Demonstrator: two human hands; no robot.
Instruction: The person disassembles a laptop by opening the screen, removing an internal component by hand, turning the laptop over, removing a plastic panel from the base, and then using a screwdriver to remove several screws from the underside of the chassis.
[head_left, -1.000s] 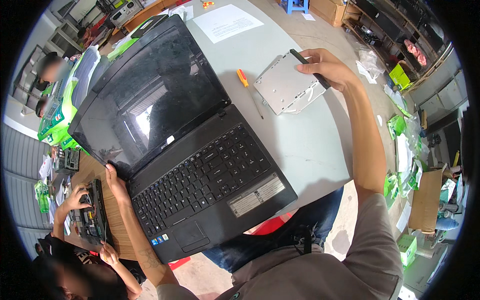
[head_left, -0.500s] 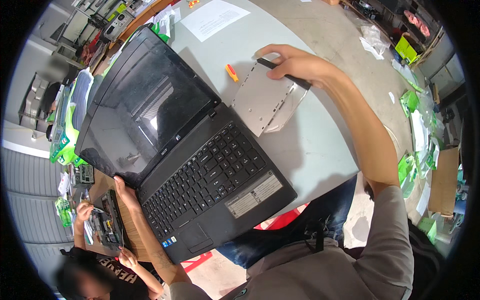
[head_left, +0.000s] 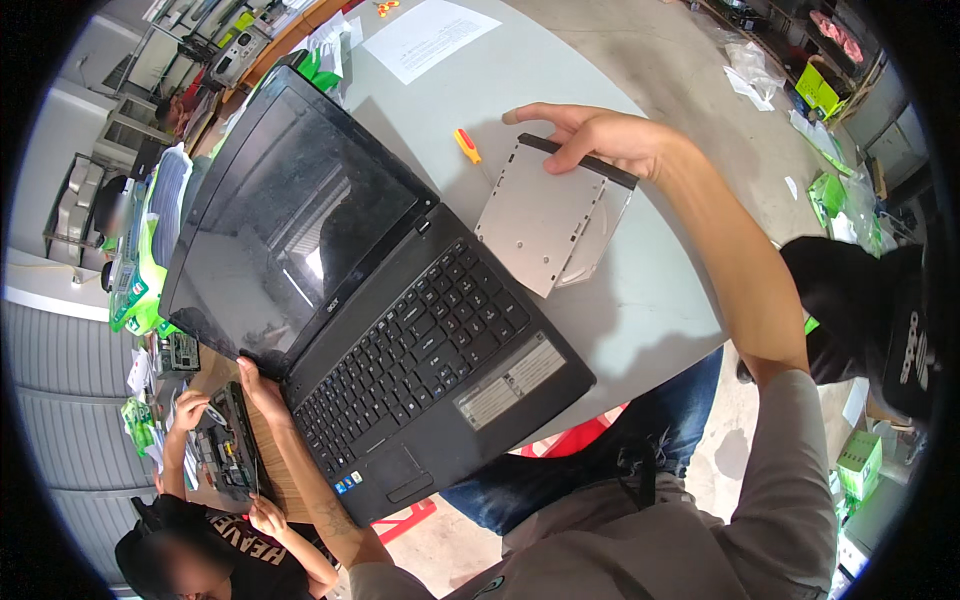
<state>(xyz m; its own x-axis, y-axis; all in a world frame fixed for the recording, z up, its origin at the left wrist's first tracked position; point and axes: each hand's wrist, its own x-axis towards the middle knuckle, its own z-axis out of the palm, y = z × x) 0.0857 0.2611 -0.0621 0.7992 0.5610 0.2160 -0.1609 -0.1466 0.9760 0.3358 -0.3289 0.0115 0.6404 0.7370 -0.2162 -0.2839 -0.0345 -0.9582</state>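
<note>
An unfolded black laptop (head_left: pixel 410 380) lies tilted across the near side of the table, its dark, smudged screen raised to the left. My left hand (head_left: pixel 262 392) grips the laptop's left edge by the hinge; its fingers underneath are hidden. On the right, my right hand (head_left: pixel 610 140) pinches the black front strip of a flat silver optical drive (head_left: pixel 540 210). The thumb presses on top of the drive, with the index finger stretched past its corner. Part of a clear disc-shaped piece shows at the drive's side, and its near corner is close to the laptop's right edge.
A yellow and red screwdriver (head_left: pixel 466 146) lies beyond the drive on the grey table (head_left: pixel 640 310). Farther back is a printed paper sheet (head_left: pixel 430 40). At lower left a co-worker (head_left: pixel 240 540) handles an opened laptop base (head_left: pixel 225 445). Another person in dark clothes (head_left: pixel 850 310) stands at right.
The drive in my right hand has shifted slightly right and nearer to me. The laptop has shifted a little. A person in dark clothes has come into view at the right.
</note>
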